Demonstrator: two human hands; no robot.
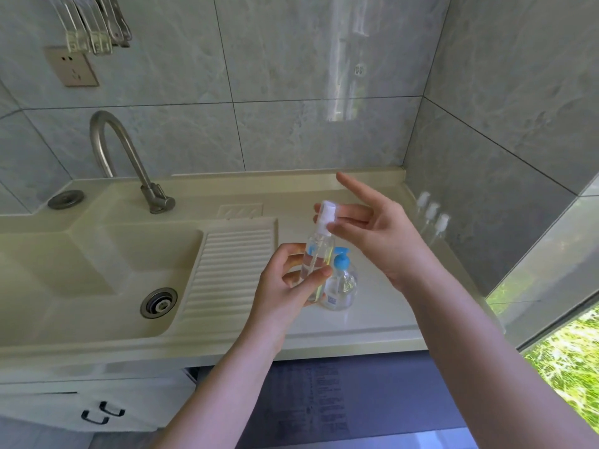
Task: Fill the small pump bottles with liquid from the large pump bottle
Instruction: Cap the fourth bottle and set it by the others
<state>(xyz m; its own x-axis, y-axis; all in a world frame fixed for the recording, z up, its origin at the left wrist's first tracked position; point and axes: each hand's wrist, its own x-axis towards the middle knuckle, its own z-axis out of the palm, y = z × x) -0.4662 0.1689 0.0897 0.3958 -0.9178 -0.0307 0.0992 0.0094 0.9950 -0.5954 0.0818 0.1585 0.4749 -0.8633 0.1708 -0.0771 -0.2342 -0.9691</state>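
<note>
Now left hand (288, 286) grips the small bottle (316, 264); right hand (372, 231) pinches its white pump (326, 212).

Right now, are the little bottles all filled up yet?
Not yet. The left hand holds one small bottle with liquid inside, and the right hand pinches its white pump top. Three more small bottles wait by the wall; their fill is unclear. The large pump bottle stands behind.

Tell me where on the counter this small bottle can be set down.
Bare counter lies between the large pump bottle and the front edge, and behind the hands toward the back wall. It is tighter by the ribbed drainboard and the three small bottles at the right wall.
</note>
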